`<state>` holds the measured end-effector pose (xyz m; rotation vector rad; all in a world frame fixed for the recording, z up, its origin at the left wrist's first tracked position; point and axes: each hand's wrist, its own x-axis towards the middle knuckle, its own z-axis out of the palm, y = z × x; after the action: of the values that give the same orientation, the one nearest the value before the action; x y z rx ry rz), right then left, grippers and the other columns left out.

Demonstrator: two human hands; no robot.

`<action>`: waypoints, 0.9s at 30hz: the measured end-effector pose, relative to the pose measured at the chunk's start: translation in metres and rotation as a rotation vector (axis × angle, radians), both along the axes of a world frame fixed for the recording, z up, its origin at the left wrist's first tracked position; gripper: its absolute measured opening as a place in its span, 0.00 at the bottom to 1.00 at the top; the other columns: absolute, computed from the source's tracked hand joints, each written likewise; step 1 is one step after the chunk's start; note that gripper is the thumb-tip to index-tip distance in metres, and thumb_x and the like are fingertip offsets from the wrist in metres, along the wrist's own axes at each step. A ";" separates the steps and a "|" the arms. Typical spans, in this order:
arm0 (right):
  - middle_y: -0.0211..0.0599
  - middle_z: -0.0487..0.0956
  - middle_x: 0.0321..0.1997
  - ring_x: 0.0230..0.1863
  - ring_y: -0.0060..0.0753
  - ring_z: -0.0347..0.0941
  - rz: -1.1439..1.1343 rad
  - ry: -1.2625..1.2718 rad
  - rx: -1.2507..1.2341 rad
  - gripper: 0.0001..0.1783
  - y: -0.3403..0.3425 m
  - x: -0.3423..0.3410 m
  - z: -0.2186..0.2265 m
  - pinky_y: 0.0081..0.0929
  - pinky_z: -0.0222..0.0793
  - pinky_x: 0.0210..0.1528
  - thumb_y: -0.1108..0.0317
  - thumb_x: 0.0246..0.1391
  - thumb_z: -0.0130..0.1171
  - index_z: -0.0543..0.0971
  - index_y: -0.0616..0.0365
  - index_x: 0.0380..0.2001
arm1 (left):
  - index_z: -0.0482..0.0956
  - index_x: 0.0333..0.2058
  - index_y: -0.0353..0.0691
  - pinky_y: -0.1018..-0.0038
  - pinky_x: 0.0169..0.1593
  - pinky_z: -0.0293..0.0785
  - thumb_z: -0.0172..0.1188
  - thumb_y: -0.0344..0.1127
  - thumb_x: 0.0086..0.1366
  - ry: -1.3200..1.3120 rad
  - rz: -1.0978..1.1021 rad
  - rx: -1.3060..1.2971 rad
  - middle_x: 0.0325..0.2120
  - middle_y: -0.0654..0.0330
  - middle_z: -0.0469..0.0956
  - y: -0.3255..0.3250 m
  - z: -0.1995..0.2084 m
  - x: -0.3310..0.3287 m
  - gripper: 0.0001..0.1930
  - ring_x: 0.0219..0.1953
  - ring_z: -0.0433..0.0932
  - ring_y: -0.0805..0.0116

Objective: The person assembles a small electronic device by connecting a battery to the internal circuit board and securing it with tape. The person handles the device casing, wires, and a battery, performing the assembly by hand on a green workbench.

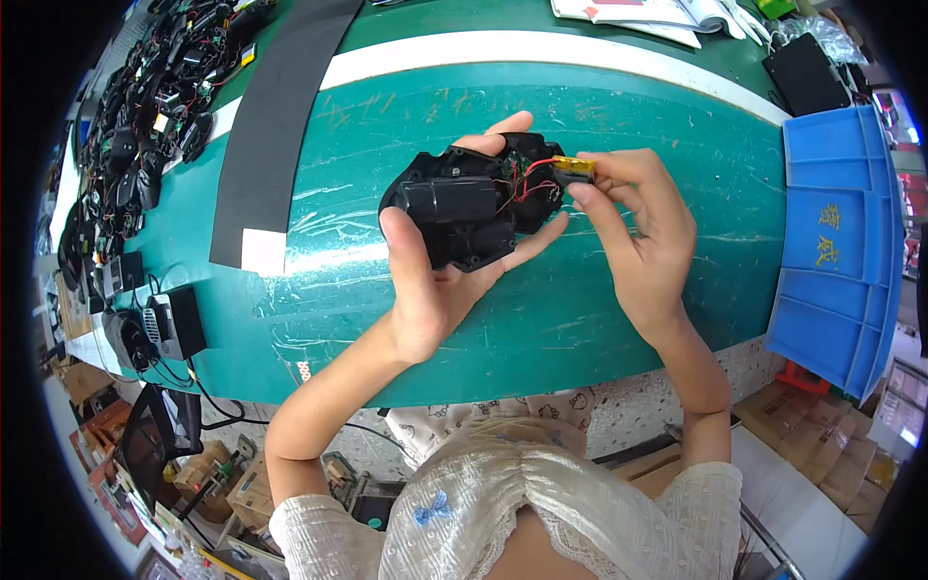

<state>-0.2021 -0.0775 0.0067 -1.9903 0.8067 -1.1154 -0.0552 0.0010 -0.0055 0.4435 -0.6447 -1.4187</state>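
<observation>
My left hand (425,280) holds an opened black plastic housing (454,199) from below, its thumb on the near left side and fingertips showing past the far and right edges. Inside the housing lie a smooth dark cylinder and thin red wires (525,182). My right hand (648,213) pinches a small battery pack (574,169), yellow on top and dark below, between thumb and fingers at the housing's right end. Red wires run from the pack into the housing. Both hands are above the green tabletop (541,309).
At the far left is a heap of black wired assemblies (145,106). A long black mat (275,135) lies beside it. A small black power unit (174,322) with cables stands near left. On the right are a blue plastic crate (836,242) and a black flat box (810,75). Papers (638,14) lie at the back.
</observation>
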 end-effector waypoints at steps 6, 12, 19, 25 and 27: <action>0.38 0.76 0.33 0.32 0.28 0.75 0.014 -0.026 0.012 0.11 0.003 0.001 0.002 0.21 0.73 0.32 0.79 0.45 0.60 0.74 0.63 0.35 | 0.56 0.57 0.50 0.50 0.61 0.54 0.38 0.75 0.53 -0.062 0.004 0.022 0.63 0.54 0.42 0.001 0.006 0.000 0.42 0.62 0.53 0.55; 0.37 0.74 0.31 0.29 0.27 0.73 -0.011 0.023 -0.107 0.12 0.000 0.002 -0.002 0.21 0.70 0.30 0.80 0.43 0.62 0.74 0.63 0.34 | 0.56 0.58 0.49 0.51 0.60 0.55 0.38 0.76 0.51 -0.081 0.004 0.049 0.63 0.53 0.44 0.003 0.006 -0.002 0.44 0.62 0.53 0.55; 0.36 0.74 0.29 0.25 0.26 0.70 -0.030 0.057 -0.200 0.13 0.000 0.002 -0.005 0.21 0.67 0.27 0.81 0.40 0.63 0.74 0.63 0.33 | 0.56 0.57 0.48 0.51 0.59 0.56 0.37 0.76 0.52 -0.121 0.015 0.036 0.62 0.52 0.44 0.003 0.007 -0.002 0.44 0.62 0.54 0.54; 0.37 0.74 0.29 0.26 0.28 0.70 -0.054 0.105 -0.244 0.13 0.003 0.003 -0.004 0.22 0.67 0.26 0.81 0.41 0.63 0.75 0.62 0.33 | 0.56 0.56 0.44 0.52 0.58 0.59 0.36 0.76 0.52 -0.255 0.020 0.035 0.62 0.49 0.44 0.002 0.006 0.001 0.44 0.61 0.55 0.53; 0.37 0.74 0.29 0.26 0.28 0.70 -0.064 0.150 -0.292 0.13 0.003 0.002 -0.002 0.23 0.67 0.26 0.81 0.41 0.63 0.75 0.62 0.33 | 0.56 0.56 0.43 0.53 0.57 0.60 0.36 0.75 0.52 -0.325 0.016 0.045 0.61 0.48 0.45 0.002 0.007 0.003 0.44 0.60 0.56 0.53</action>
<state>-0.1996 -0.0743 0.0047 -2.3274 0.8276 -1.1860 -0.0523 0.0030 0.0017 0.7222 -0.8684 -1.3596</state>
